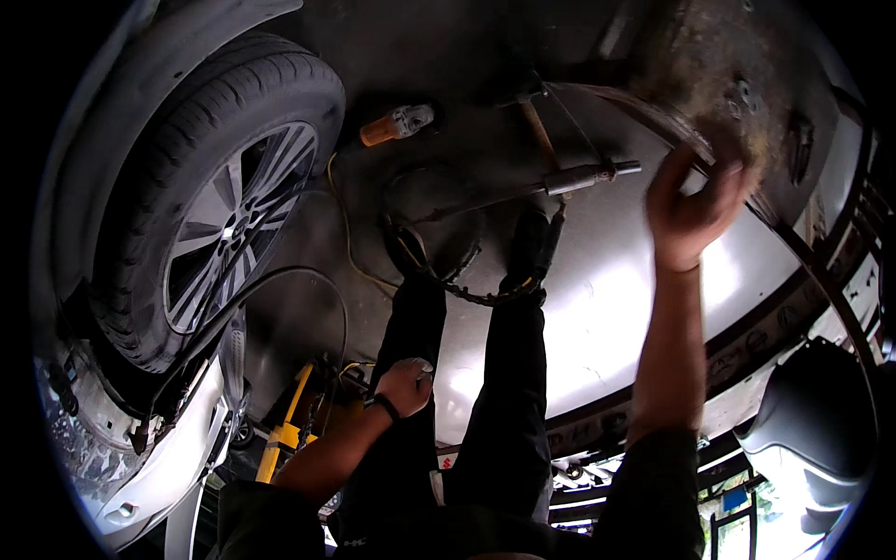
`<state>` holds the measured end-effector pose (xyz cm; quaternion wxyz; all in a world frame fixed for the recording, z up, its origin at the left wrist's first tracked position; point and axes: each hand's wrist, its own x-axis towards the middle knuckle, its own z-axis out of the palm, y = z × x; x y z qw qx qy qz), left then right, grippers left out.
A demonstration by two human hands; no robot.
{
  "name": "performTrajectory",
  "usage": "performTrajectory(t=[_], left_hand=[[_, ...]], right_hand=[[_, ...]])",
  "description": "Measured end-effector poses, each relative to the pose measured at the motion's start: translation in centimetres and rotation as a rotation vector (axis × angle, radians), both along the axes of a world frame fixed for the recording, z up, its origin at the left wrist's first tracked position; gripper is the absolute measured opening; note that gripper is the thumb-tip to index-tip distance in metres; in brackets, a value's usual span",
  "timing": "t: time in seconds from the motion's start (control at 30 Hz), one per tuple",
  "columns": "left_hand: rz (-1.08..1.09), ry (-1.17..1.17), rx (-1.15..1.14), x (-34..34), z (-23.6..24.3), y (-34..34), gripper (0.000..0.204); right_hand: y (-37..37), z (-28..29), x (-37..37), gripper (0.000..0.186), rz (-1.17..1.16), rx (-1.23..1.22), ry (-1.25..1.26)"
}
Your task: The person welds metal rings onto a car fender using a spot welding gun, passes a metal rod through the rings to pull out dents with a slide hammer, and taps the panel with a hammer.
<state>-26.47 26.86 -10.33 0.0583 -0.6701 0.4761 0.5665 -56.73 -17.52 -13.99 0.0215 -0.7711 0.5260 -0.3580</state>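
Observation:
My right hand (pixel 695 201) is raised at the right, blurred, with fingers curled against a long dark curved strip (pixel 803 247); what it grips is unclear. My left hand (pixel 403 387) rests low over my leg, closed around a small pale item I cannot make out. On the floor past my feet lie a metal cylindrical tool with a long rod (pixel 583 175), a wooden-handled hammer (pixel 537 126) and looped dark cords. An orange-and-silver power tool (pixel 383 128) with a yellow cable lies farther left.
A car wheel (pixel 140 271) and white body panel (pixel 168 448) fill the left. A yellow jack-like frame (pixel 275 443) stands low left. A worn, stained surface (pixel 709 56) is at upper right, a black rounded object (pixel 803 411) at lower right. The grey floor (pixel 588 345) shows bright glare.

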Motion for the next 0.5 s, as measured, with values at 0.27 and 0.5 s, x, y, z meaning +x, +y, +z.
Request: performTrajectory(t=[0.27,0.5], left_hand=[[0.107,-0.004,-0.053,0.3,0.2,-5.3,0.017],[0.162,-0.101,-0.122,3.6,1.5,-7.9,0.01]], right_hand=[[6.8,-30.5,-2.8,0.039,0.06,1.051,0.693],[4.4,-37.3,2.1,0.043,-0.338,1.192,0.478]])
